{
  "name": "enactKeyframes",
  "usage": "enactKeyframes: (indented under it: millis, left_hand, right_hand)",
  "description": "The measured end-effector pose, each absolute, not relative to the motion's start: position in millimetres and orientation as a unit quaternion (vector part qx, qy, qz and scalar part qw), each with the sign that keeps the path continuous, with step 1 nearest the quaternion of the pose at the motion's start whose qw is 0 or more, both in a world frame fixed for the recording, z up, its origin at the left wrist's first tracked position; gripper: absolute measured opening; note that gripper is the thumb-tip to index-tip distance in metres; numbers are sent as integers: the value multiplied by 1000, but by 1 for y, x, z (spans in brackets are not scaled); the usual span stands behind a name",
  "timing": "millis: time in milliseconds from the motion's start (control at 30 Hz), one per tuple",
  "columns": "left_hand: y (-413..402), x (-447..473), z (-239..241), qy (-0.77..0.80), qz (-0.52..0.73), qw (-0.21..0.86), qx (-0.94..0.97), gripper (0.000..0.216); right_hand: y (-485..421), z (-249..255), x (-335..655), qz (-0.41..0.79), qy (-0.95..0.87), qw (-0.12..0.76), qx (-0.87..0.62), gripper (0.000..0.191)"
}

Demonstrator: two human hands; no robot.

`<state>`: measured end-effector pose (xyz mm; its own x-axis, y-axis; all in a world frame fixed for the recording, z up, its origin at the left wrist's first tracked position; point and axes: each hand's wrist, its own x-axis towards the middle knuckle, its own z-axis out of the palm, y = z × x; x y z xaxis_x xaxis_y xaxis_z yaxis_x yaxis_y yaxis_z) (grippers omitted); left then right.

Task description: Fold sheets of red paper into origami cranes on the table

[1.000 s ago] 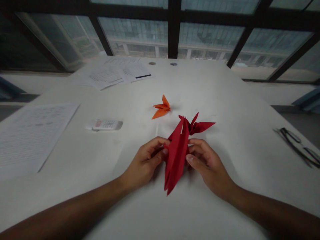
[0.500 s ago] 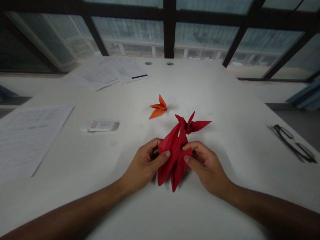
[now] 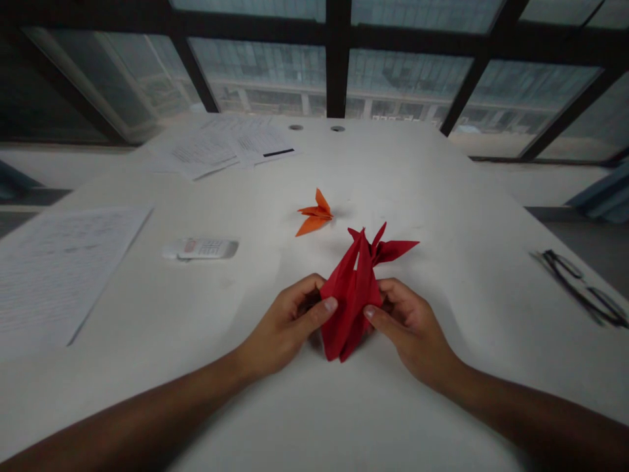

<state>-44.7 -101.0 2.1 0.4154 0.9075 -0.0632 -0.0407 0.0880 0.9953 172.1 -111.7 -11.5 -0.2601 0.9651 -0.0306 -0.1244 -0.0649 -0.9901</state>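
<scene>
Between my hands, a large red folded paper [image 3: 348, 295] is pinched at both sides, its narrow tip pointing away from me and two flaps toward me. My left hand [image 3: 289, 321] grips its left edge, thumb on top and fingers curled behind. On the opposite edge, my right hand [image 3: 413, 328] holds it the same way; the fingertips beneath are hidden. Just beyond the paper's tip is a smaller red origami piece [image 3: 393, 250] with pointed wings, partly covered. An orange origami piece [image 3: 315, 214] lies farther off on the white table [image 3: 275, 419].
Left of my hands lies a white packet with printed text [image 3: 209, 248]. Printed sheets cover the left side [image 3: 63, 275] and the far left [image 3: 211, 147]. Black-framed glasses [image 3: 584, 285] rest near the right edge. Dark-framed windows stand beyond the table.
The red paper's two near flaps have come closer together, and the whole is narrower. My right index finger has slid from the top to behind the edge. The view has shifted slightly.
</scene>
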Motion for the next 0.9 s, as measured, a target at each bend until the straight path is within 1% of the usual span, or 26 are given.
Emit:
enactKeyframes:
  millis: [33,233,267,333,400,433,467,567,633,767,833,900]
  left_hand:
    - [-100,-45,2,383,382,634,553,24]
    - [-97,-43,1,359,403,664,517,20]
    - [-97,-42,1,360,406,668,509,22]
    - [-98,-40,0,370,415,665,498,36]
    - [-100,-38,-2,389,425,639,510,50]
    - [-101,-38,-2,398,424,612,536,49]
    - [-103,-39,-2,404,418,576,575,42]
    - [-106,-41,-1,406,374,455,699,4]
    - [-107,-42,2,401,355,425,729,13]
    - [-108,-41,7,413,339,427,729,28]
    - [-109,-37,9,430,320,412,737,29]
    - [-110,-35,10,442,311,400,741,25]
  right_hand:
    - [-112,-11,172,605,-513,449,-412,11]
    - [-112,-9,173,576,-525,451,-436,13]
    - [-112,-9,174,573,-526,451,-437,13]
    - [-113,-9,174,578,-525,448,-436,15]
    - [-114,-9,173,587,-521,445,-430,16]
    - [-114,-9,173,592,-520,444,-427,17]
    - [-114,-10,173,595,-519,445,-424,17]
    - [-115,-11,172,601,-512,450,-417,17]
    - [-115,-12,172,600,-511,455,-414,18]
    - [-118,-14,171,584,-526,456,-417,21]
    - [-119,-14,170,578,-532,455,-419,24]
    - [-121,-14,170,570,-538,459,-418,26]
